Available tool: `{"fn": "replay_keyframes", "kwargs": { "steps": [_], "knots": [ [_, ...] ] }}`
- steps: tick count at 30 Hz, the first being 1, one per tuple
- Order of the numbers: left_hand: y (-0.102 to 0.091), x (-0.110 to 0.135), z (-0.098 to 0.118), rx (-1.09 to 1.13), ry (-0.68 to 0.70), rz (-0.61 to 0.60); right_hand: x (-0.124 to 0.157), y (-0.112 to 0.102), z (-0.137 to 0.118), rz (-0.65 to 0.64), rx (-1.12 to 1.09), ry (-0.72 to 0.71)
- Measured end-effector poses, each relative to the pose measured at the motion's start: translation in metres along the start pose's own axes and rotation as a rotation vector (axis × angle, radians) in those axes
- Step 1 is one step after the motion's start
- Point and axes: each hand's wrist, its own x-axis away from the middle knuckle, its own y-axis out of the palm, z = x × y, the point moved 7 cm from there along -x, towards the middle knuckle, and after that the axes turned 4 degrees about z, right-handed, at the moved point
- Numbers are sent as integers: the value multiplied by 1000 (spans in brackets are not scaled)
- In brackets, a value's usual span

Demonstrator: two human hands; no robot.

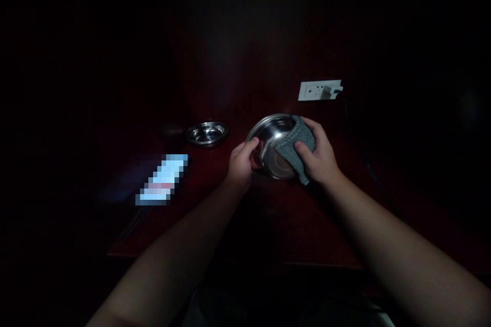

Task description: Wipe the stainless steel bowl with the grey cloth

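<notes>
A shiny metal bowl is held tilted above the dark red table, its inside facing me. My left hand grips its left rim, thumb on the inner wall and fingers hidden behind. At the right rim, my right hand is closed over a grey-green knitted cloth. The cloth is folded over the bowl's edge, between that hand and the metal, and one corner hangs below. Further back on the left, a second, shallow metal bowl stands upright on the table.
A lit, pixelated screen, seemingly a phone, lies on the left of the table, a thin cable near it. Behind the right hand is a white socket plate with a plug in it. The table's front edge runs below my forearms; the surroundings are very dark.
</notes>
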Motion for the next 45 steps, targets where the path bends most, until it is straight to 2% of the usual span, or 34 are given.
{"fn": "replay_keyframes", "kwargs": {
  "steps": [25,33,39,45],
  "knots": [
    [-3,-1,1,122,-8,67,2,5,3,9,-76,62],
    [-2,0,-6,212,-101,110,8,8,17,79,-160,207],
    [10,7,-10,235,-99,39,11,7,30,210,-242,367],
    [20,17,-16,206,-57,-3,21,15,45,332,-425,539]
  ]
}}
